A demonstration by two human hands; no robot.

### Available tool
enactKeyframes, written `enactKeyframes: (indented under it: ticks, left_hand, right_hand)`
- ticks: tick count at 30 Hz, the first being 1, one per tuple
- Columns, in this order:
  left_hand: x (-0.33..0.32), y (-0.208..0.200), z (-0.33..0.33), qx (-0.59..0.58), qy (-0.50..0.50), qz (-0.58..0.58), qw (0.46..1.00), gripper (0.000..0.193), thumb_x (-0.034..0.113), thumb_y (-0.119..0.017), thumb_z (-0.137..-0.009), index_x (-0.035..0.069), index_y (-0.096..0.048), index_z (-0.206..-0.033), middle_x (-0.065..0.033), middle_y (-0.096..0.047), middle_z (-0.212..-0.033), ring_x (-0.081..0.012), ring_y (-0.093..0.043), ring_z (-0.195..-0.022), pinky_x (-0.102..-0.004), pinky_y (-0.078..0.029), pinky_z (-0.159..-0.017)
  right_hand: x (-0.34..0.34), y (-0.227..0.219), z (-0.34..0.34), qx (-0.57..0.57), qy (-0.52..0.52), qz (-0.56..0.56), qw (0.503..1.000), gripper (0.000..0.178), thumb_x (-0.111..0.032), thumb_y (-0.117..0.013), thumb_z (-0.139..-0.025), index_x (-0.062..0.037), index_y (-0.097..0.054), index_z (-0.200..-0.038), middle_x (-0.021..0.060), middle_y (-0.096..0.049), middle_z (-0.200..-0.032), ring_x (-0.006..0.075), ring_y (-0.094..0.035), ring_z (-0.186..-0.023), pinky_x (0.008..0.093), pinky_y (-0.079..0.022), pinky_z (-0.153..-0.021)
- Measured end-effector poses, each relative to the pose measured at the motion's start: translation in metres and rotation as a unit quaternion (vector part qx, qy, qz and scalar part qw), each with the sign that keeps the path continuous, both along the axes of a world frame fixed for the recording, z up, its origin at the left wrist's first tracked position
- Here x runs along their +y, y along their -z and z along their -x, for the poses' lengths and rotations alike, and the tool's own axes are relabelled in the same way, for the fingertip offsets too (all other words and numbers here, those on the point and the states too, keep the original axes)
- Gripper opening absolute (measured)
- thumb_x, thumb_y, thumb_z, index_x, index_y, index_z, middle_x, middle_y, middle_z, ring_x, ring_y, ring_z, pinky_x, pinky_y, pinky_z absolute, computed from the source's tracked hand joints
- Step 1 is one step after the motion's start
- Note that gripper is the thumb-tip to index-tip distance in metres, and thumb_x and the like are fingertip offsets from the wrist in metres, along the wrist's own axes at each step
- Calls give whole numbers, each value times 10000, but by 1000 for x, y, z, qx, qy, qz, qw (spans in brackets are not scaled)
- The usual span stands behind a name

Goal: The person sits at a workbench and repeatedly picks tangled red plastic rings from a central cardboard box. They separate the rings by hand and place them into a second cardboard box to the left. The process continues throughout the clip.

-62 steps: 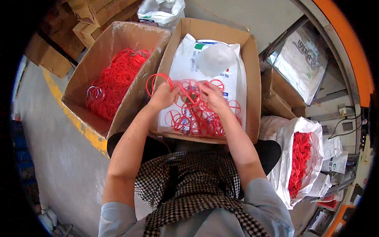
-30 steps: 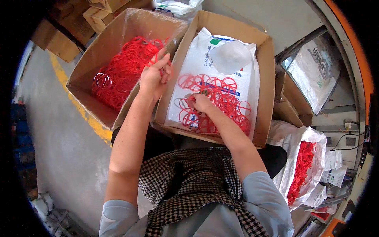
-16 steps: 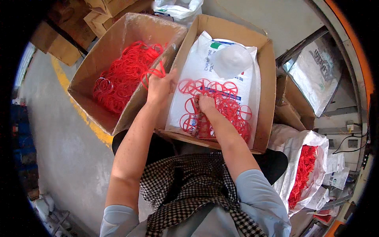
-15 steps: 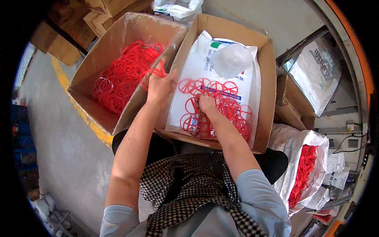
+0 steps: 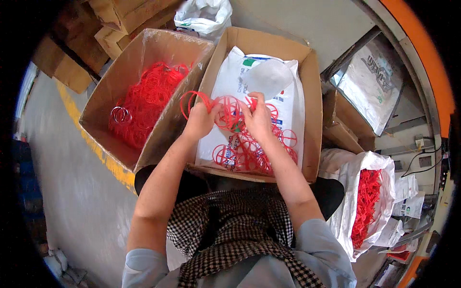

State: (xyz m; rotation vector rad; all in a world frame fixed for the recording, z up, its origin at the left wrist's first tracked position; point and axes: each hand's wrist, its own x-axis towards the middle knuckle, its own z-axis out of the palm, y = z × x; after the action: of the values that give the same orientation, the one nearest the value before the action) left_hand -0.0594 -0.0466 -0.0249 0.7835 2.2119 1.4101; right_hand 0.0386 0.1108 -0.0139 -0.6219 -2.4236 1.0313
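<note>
My left hand (image 5: 200, 120) is closed on several red plastic rings (image 5: 196, 102), which fan out past its fingers. Beside it, my right hand (image 5: 257, 117) pinches more red ring pieces near its fingertips. Between the two hands hang blurred red rings with inner spokes. Below them, a loose pile of red spoked rings (image 5: 249, 153) lies on a white printed sack (image 5: 225, 77) inside a shallow cardboard box (image 5: 313, 120). Farther back on the sack rests a translucent, rounded plastic piece (image 5: 270, 79).
Left of the shallow box, a deeper cardboard box (image 5: 108, 154) holds a heap of red rings (image 5: 149, 103). At the right, a white woven sack (image 5: 343, 211) contains red plastic scraps (image 5: 367, 206). Another white bag (image 5: 204, 17) and brown cartons (image 5: 137, 12) stand behind.
My right hand has risen from the pile with red pieces and come near my left hand. The left hand has moved slightly nearer and over the shallow box. The whole view has shifted a little.
</note>
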Motion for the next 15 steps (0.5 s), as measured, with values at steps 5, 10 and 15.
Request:
enactKeyframes:
  ticks: [5,10,15]
  left_hand:
    - [5,-17,-18,164,-31,-65,984,192,139,-540,-864,-47,-565,-904,-166,-613,-682,-311,-615,-658,-386,-471,-568]
    - [-2,-14,-11,397,-30,109,911,107,91,-514,-790,0,-565,-767,-149,-607,-705,-300,-614,-624,-387,-484,-553]
    - [-21,-27,15,389,-65,108,913,179,155,-524,-838,14,-588,-927,-205,-613,-774,-294,-606,-642,-389,-473,-541]
  right_hand:
    - [-21,-11,-5,28,-46,-78,996,261,-289,-589,-820,-34,-580,-872,211,-594,-679,357,-606,-687,425,-457,-581]
    - [-12,-10,1,-25,-149,181,972,275,-255,-523,-845,-7,-550,-729,88,-555,-589,246,-541,-527,364,-411,-490]
    - [43,-26,-32,-60,-409,705,577,313,-217,-420,-909,-83,-433,-627,-12,-407,-548,92,-384,-475,232,-289,-429]
